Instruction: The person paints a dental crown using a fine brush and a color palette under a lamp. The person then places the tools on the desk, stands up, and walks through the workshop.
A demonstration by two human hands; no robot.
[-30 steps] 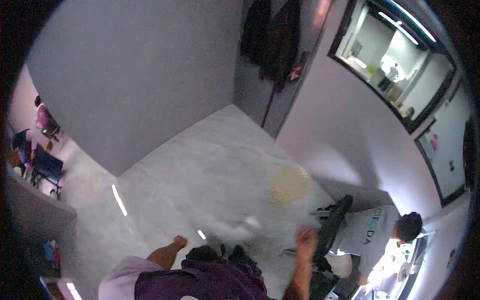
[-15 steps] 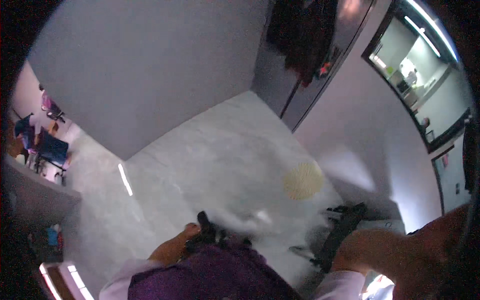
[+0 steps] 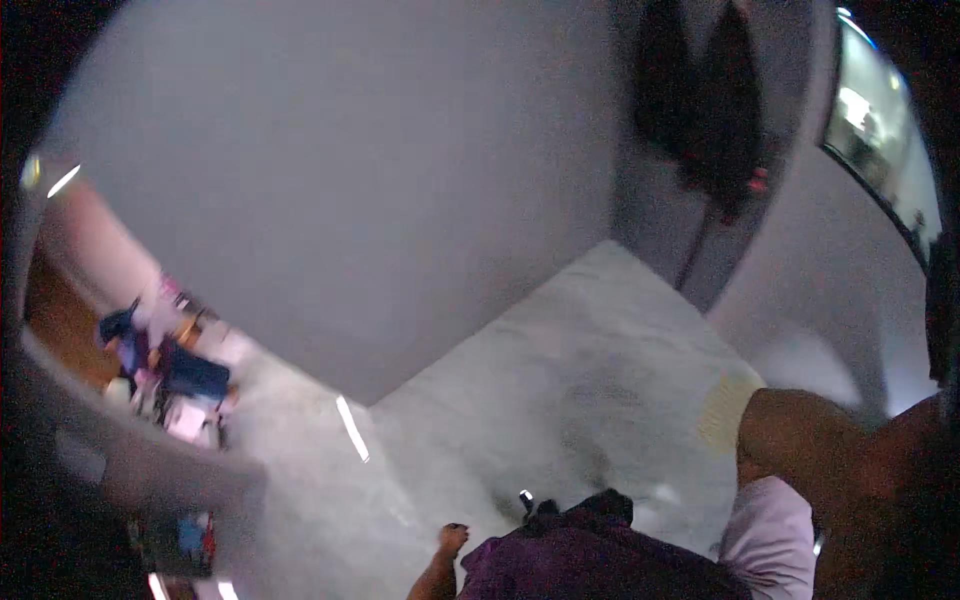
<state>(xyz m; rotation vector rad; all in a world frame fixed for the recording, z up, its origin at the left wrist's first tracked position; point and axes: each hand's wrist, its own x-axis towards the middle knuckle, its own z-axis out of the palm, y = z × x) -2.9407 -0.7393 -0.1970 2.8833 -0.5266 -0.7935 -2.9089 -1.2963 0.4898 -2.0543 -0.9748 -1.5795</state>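
My left hand (image 3: 454,538) hangs low beside my purple clothing (image 3: 600,555), over the pale floor. Its fingers look curled, and a small dark spot shows at them; whether anything is held is too blurred to tell. On the right my right arm (image 3: 805,430) is bent and raised close to the view, with a pale sleeve (image 3: 770,540) above the elbow. The right hand itself does not show; the arm runs into the dark rim. Just past my clothing there are dark shapes (image 3: 605,505) low down, perhaps footwear.
A grey wall (image 3: 370,180) fills the far side, its corner reaching the floor (image 3: 560,360). Dark garments (image 3: 705,100) hang at the far right, near a framed glass pane (image 3: 880,130). A pale yellow patch (image 3: 722,410) lies on the floor. At left, a blurred person (image 3: 170,360) appears seated.
My view has turned left, so the wall corner, garments and seated person appear farther right. My left hand sits lower in the picture. My right arm remains bent and raised.
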